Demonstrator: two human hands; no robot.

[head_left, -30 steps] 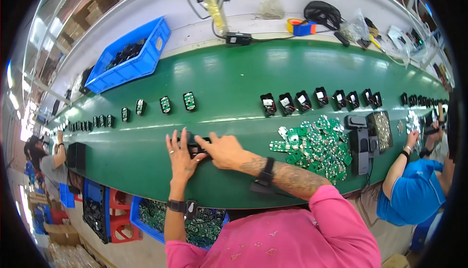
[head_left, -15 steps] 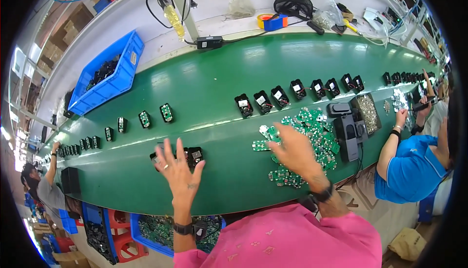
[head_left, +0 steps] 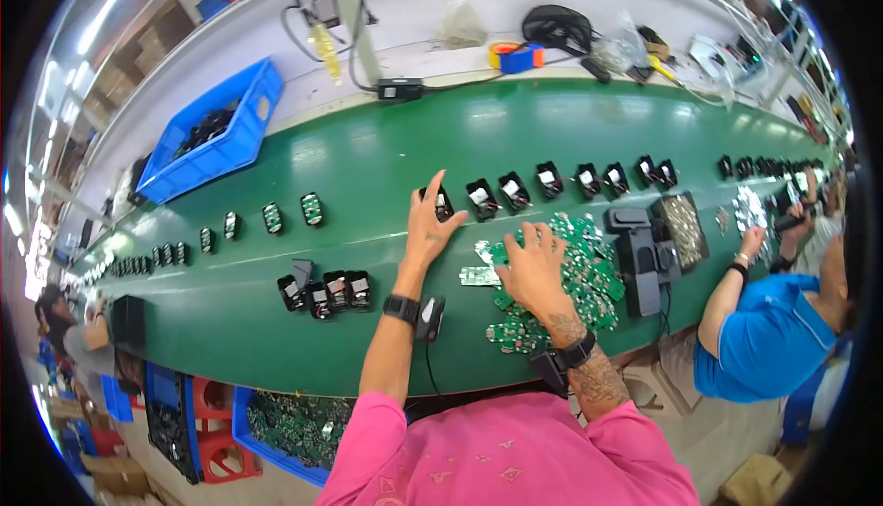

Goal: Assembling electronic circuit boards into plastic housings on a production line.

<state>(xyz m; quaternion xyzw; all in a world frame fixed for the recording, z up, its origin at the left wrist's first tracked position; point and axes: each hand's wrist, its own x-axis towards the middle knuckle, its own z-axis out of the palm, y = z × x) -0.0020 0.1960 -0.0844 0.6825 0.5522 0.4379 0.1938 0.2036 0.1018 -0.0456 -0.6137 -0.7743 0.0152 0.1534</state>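
My left hand (head_left: 429, 235) reaches to the left end of a row of black plastic housings. Its thumb and fingers are spread around the end housing (head_left: 443, 202); whether they press on it I cannot tell. The rest of the row, such as this housing (head_left: 513, 190), holds white-labelled parts and red wires. My right hand (head_left: 535, 271) lies over the left side of a heap of green circuit boards (head_left: 593, 271), fingers apart and slightly bent. Left of my left forearm, several open black housings (head_left: 337, 291) stand close together.
Several housings with green boards (head_left: 313, 210) stand at the left. A blue crate (head_left: 216, 161) sits at the back left. Right of the heap are a black device (head_left: 644, 262) and a tray of small metal parts (head_left: 681, 230). A person in blue (head_left: 768, 313) works at the right.
My left hand has moved right and away from me, from above the housing group to the row's end. My right hand has come down onto the circuit boards. The view has shifted slightly.
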